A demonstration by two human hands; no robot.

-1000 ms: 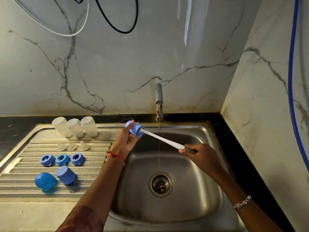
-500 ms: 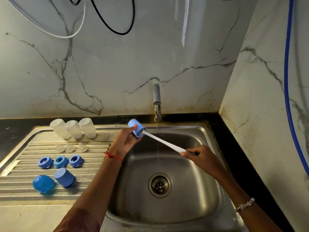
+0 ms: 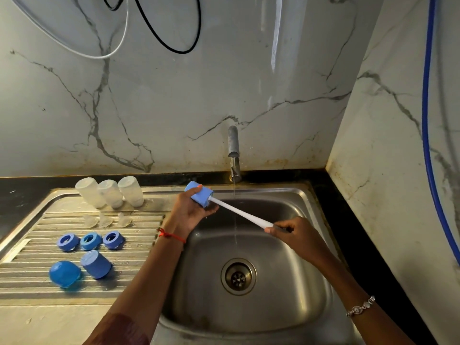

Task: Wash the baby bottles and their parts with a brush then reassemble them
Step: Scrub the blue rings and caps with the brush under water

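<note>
- While the bottles (image 3: pixel 109 191) and other blue parts (image 3: pixel 95 265) lie well to the left of both hands on the surface (image 3: pixel 139 247), one blue cap (image 3: pixel 199 196) is gripped in the curled left hand (image 3: pixel 189 212), mouth facing right.
- Into that mouth goes the brush (image 3: pixel 239 214); its long axis slants down-right, head hidden inside.
- At its far end the right hand (image 3: pixel 298 235) pinches it; scrubbing likely means pushing along that line.

No writing, label, brand, number or sign can be read anywhere in this view. A small pale rectangular patch (image 3: pixel 19 246) at the left edge of the ridged stainless-steel draining board (image 3: pixel 139 230) is too blurred to tell whether it carries any print.
</note>
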